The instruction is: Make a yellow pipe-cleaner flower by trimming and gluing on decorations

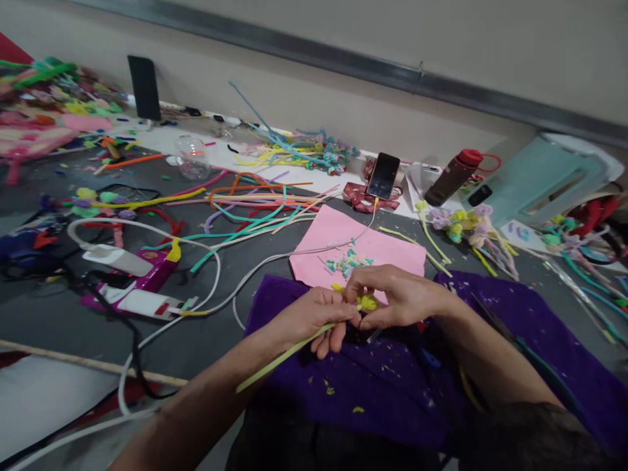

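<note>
My left hand [314, 317] is closed in a pinch on a yellow-green pipe cleaner [279, 358] whose long stem slants down to the left. My right hand [397, 294] is closed on the stem's curled yellow tip [367, 302], fingertips pressed together against my left fingers. Both hands hover over a purple cloth [383, 386] flecked with yellow fuzz. Just beyond them lies a pink sheet [343, 245] with small teal and pink scraps [346, 261] on it.
Loose pipe cleaners [250, 203] in many colours spread across the grey floor. A phone [383, 175] on a white cable leans by the wall, next to a dark bottle with a red cap [454, 176]. A glue gun and power strip [142, 275] lie at the left. Finished pipe-cleaner flowers [461, 226] lie at the right.
</note>
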`<state>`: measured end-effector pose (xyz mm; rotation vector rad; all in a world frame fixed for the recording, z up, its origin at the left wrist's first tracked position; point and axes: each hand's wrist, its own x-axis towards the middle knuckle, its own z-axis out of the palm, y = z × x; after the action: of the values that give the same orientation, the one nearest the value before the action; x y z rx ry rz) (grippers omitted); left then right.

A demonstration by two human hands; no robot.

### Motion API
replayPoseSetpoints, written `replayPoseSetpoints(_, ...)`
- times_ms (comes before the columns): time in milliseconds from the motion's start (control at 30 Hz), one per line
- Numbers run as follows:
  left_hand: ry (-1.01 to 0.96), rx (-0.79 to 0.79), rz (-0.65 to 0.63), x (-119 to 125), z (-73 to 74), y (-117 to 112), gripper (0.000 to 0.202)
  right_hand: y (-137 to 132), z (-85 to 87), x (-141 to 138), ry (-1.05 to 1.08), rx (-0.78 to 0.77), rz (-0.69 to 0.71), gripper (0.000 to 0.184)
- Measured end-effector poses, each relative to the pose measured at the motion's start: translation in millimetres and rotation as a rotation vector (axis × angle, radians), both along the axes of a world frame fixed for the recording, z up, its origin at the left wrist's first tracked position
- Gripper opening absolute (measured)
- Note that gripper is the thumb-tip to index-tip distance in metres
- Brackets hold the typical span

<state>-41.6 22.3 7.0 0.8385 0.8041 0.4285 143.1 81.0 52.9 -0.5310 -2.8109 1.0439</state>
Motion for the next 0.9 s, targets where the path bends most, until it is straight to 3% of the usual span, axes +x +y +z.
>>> replayPoseSetpoints(467, 0.022, 0.035, 0.011, 1, 0.6, -1, 0.021, -1, 0.1, 0, -0.013, -0.027, -0.024, 0.026)
replayPoseSetpoints(700, 0.043, 0.115, 0.092, 2, -4.4, -3, 0.022, 9, 11.1, 13, 0.076, -0.021, -0.105, 0.052)
replayPoseSetpoints(800, 0.038, 0.124, 0.123, 1, -4.3, -3, 0.022, 16, 14.3, 20, 0.074, -0.037, -0.15, 0.04)
replayPoseSetpoints(900, 0.0, 0.116, 0.208, 1, -3.3, -1, 0.023, 23, 12.9, 28, 0.085, -0.019, -0.287, 0.021)
